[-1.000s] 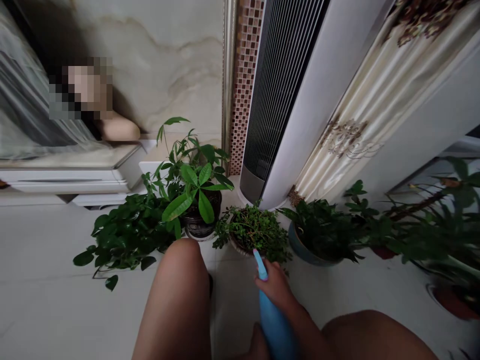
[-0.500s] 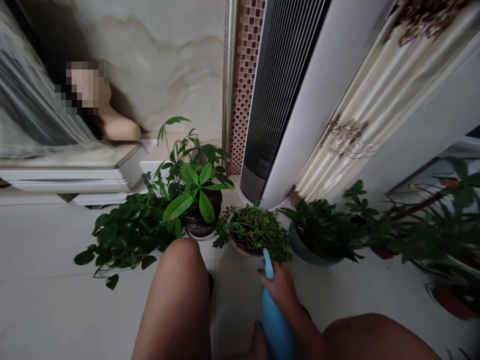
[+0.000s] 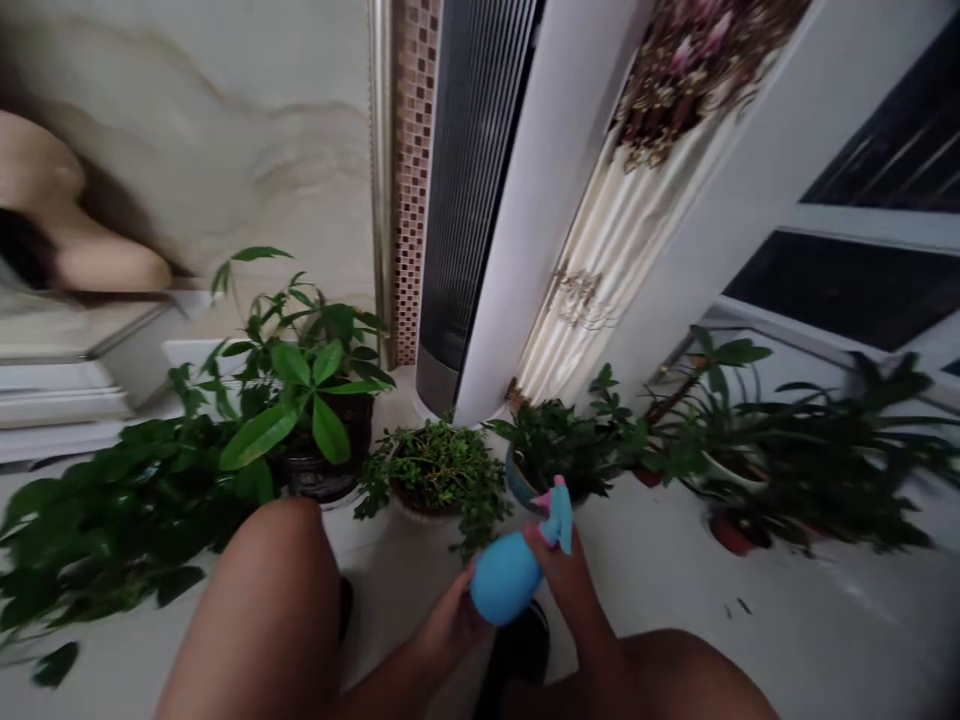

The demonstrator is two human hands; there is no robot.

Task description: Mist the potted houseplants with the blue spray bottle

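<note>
A blue spray bottle (image 3: 507, 577) with a pink trigger and nozzle lies tilted between my hands, its base to the lower left and its head to the upper right. My right hand (image 3: 556, 560) is closed around the neck, just under the spray head. Against the base side, my left hand (image 3: 455, 620) is closed on the bottle's body; some of its fingers are hidden behind it. Just beyond the bottle sits a low bushy plant (image 3: 446, 465) in a round pot. A blue-green pot (image 3: 523, 482) with a leafy plant stands behind the spray head.
A broad-leaved plant (image 3: 311, 400) in a dark pot and a trailing plant (image 3: 142, 500) stand left. Several more potted plants, one in a red-brown pot (image 3: 739, 532), line the right. Behind are a tall air conditioner (image 3: 510, 230), a curtain (image 3: 585, 270) and a mannequin head (image 3: 67, 210).
My view has turned right. The spray bottle has swung from pointing away to lying aslant, its base now raised to the left. My left hand has come up onto its body.
</note>
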